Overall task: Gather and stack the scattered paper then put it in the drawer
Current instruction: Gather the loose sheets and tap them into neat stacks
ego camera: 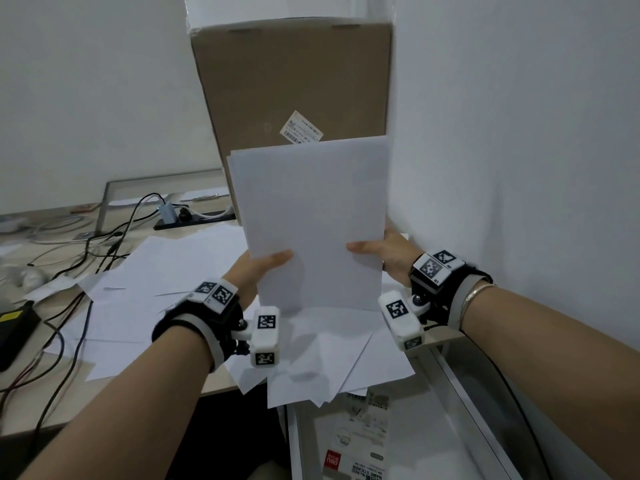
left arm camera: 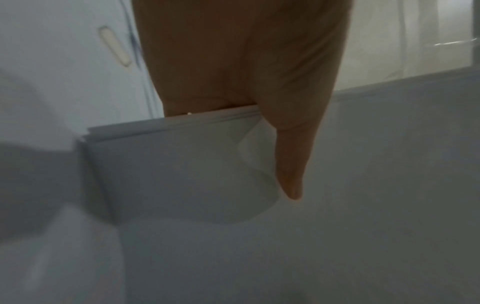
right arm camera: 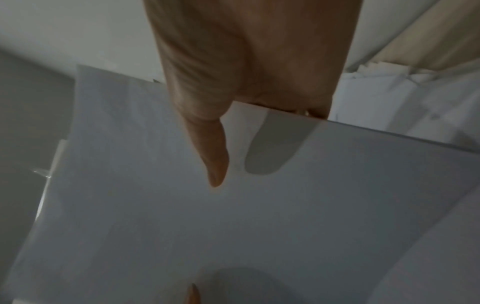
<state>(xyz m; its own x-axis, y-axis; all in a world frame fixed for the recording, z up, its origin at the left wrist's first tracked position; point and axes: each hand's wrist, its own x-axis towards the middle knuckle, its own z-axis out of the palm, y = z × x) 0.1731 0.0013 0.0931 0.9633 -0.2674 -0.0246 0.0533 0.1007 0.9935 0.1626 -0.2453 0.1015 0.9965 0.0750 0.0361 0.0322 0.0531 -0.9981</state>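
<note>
A stack of white paper [ego camera: 311, 209] stands upright above the desk, its bottom edge resting on loose sheets [ego camera: 156, 292]. My left hand [ego camera: 266, 263] pinches its left edge, thumb on the front and fingers hidden behind. My right hand [ego camera: 381, 252] pinches the right edge the same way. In the left wrist view my thumb [left arm camera: 291, 164] lies on the stack [left arm camera: 182, 174]. In the right wrist view the thumb [right arm camera: 215, 156] presses the sheet [right arm camera: 233, 226]. An open white drawer [ego camera: 433, 431] lies below right, holding a sticker pack [ego camera: 360, 445].
A tall cardboard box [ego camera: 294, 98] stands behind the stack, against the white wall [ego camera: 519, 133]. Black cables [ego camera: 69, 271] and a power strip [ego camera: 194, 216] crowd the desk's left side. A dark device [ego camera: 14, 327] sits at the left edge.
</note>
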